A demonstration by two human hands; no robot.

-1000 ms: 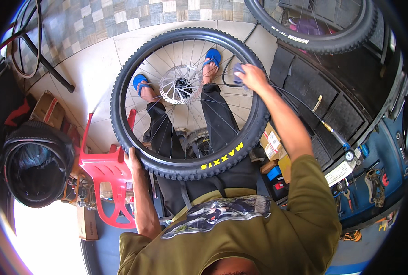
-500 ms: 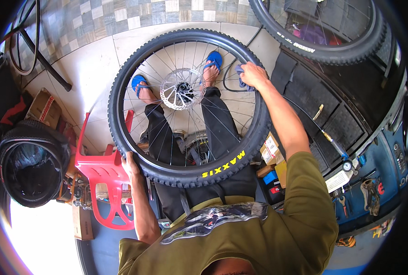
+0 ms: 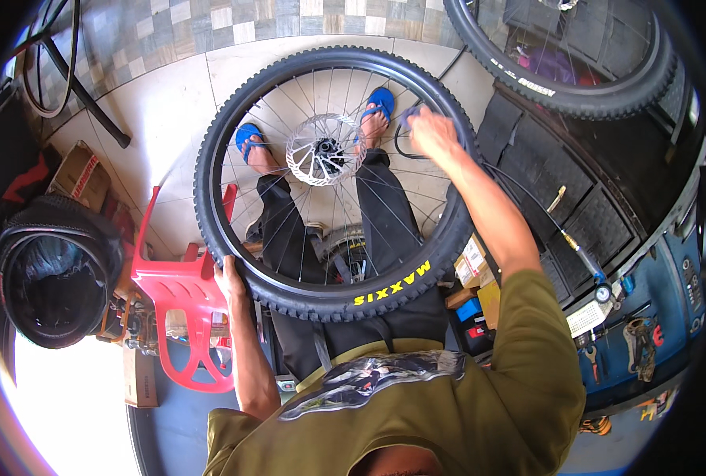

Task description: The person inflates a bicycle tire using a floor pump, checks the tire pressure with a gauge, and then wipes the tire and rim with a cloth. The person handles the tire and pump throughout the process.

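Observation:
A bicycle wheel [image 3: 436, 266] with a knobby black tyre lies across my lap, its silver disc brake rotor [image 3: 304, 163] facing up around the hub. My left hand [image 3: 230, 282] is closed around the tyre at its lower left. At the upper right, my right hand [image 3: 434, 133] is closed and slightly blurred, over the spokes just inside the rim. A bit of blue-grey cloth [image 3: 408, 116] pokes out from its fingers; the rest is hidden. Through the spokes show my feet in blue flip-flops.
Left of me stand a red plastic chair [image 3: 180, 289] and a stack of tyres [image 3: 55, 274]. Another wheel [image 3: 555, 91] is at the upper right. An air hose with a gauge [image 3: 603, 293] and a blue tool tray [image 3: 619, 341] with pliers lie to my right.
My right hand with the cloth has moved left relative to the wheel, from the rim to just inside it. My left hand keeps its hold on the tyre.

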